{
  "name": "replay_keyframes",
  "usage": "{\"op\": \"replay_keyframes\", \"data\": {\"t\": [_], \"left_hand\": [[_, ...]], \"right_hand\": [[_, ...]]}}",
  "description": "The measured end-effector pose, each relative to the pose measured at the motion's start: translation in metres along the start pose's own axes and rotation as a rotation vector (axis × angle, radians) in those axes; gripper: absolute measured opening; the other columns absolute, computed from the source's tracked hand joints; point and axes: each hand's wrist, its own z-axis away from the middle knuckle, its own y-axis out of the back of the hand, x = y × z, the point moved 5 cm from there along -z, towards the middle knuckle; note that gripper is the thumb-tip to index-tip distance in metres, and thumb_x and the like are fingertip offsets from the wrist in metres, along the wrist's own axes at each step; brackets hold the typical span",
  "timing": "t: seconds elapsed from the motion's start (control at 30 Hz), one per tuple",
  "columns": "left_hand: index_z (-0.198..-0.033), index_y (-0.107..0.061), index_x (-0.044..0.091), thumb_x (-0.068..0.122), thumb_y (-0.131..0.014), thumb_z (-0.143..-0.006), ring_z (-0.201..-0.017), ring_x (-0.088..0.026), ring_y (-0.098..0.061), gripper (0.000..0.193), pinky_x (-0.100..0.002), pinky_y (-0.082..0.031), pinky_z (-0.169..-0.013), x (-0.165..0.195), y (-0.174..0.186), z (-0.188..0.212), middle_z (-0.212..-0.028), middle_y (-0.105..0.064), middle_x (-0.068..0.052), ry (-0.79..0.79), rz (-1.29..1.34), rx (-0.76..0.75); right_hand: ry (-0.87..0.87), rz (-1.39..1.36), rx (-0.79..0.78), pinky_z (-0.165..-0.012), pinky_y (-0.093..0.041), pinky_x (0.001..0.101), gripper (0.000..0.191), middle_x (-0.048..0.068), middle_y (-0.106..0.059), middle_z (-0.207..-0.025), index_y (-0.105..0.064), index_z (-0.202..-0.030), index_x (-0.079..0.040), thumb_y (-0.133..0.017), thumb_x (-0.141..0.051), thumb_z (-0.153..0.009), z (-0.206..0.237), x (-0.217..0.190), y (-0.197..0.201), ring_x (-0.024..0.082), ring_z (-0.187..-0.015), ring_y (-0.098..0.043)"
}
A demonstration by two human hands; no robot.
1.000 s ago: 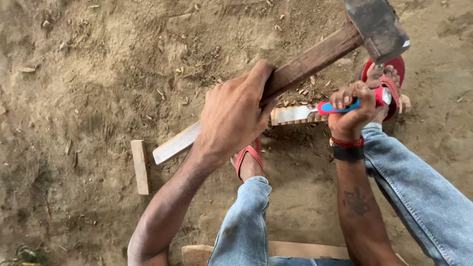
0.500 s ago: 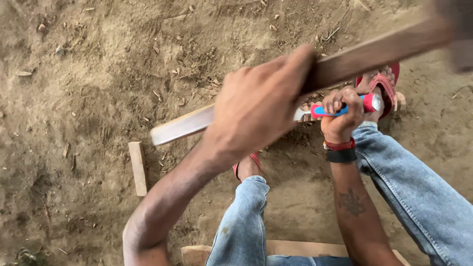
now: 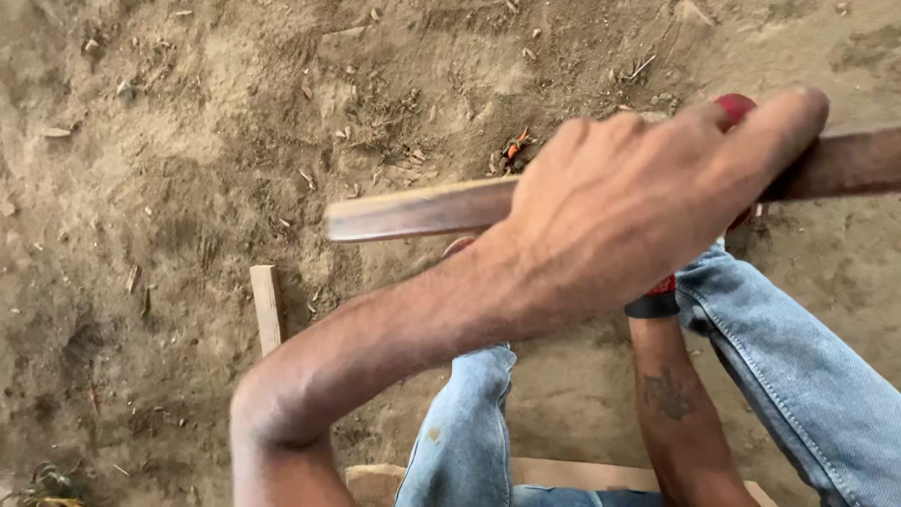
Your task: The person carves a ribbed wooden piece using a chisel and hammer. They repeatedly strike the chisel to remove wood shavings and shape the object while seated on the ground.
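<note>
Left hand (image 3: 638,202) gripping one wooden handle (image 3: 422,208), right hand hidden behind it, grip unclear, one wood strip (image 3: 267,305) on dirt (image 3: 188,141), two denim legs (image 3: 798,376), no containers

No packages, labels, signs or screens show anywhere in this view.
</note>
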Motion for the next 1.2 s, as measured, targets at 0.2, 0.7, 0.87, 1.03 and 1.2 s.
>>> {"op": "replay_keyframes", "data": {"t": [0.2,0.7,0.87,1.03,1.2], "left_hand": [[-0.108,-0.055,0.013,0.026,-0.059,-0.096,-0.067,-0.019,-0.068,0.018,-0.037,-0.054,-0.048,-0.022,0.0,0.012,-0.08,-0.07,-0.004,0.087,-0.312,-0.226],[-0.115,-0.054,0.011,0.011,-0.057,-0.1,-0.061,-0.02,-0.067,0.016,-0.041,-0.052,-0.048,-0.035,0.049,0.078,-0.083,-0.067,-0.007,0.34,-0.156,-0.272],[-0.124,-0.055,0.011,0.005,-0.065,-0.089,-0.066,-0.02,-0.069,0.037,-0.038,-0.054,-0.049,-0.04,0.066,0.093,-0.094,-0.073,-0.007,0.35,0.005,-0.01],[-0.117,-0.057,0.012,0.01,-0.073,-0.086,-0.069,-0.023,-0.071,0.035,-0.044,-0.054,-0.059,-0.055,0.07,0.116,-0.092,-0.074,-0.005,0.439,-0.033,0.076],[-0.118,-0.056,0.012,0.013,-0.075,-0.084,-0.071,-0.027,-0.071,0.038,-0.046,-0.054,-0.062,-0.071,0.056,0.13,-0.094,-0.073,-0.007,0.491,-0.029,0.113]], "right_hand": [[0.074,0.025,0.06,-0.074,-0.043,0.0367,0.023,0.003,-0.055,-0.093,-0.056,-0.118,-0.008,-0.07,-0.012,-0.101,0.006,-0.006,-0.004,0.018,-0.082,-0.051],[0.176,0.192,0.182,-0.085,-0.05,0.0428,0.037,0.004,-0.061,-0.109,-0.054,-0.123,-0.013,-0.075,-0.011,-0.092,0.014,0.018,-0.038,0.021,-0.097,-0.058],[0.206,-0.015,0.217,-0.073,-0.05,0.0362,0.023,0.004,-0.059,-0.096,-0.056,-0.109,-0.012,-0.072,-0.022,-0.095,-0.017,-0.004,-0.034,0.019,-0.083,-0.058],[0.149,-0.198,0.13,-0.062,-0.041,0.0313,0.023,0.006,-0.054,-0.088,-0.055,-0.097,-0.006,-0.062,-0.026,-0.103,-0.037,-0.031,-0.012,0.016,-0.072,-0.052],[0.037,-0.038,-0.13,-0.055,-0.035,0.0274,0.023,0.001,-0.04,-0.07,-0.046,-0.09,-0.012,-0.056,-0.027,-0.105,-0.007,-0.02,-0.003,0.011,-0.056,-0.04]]}}
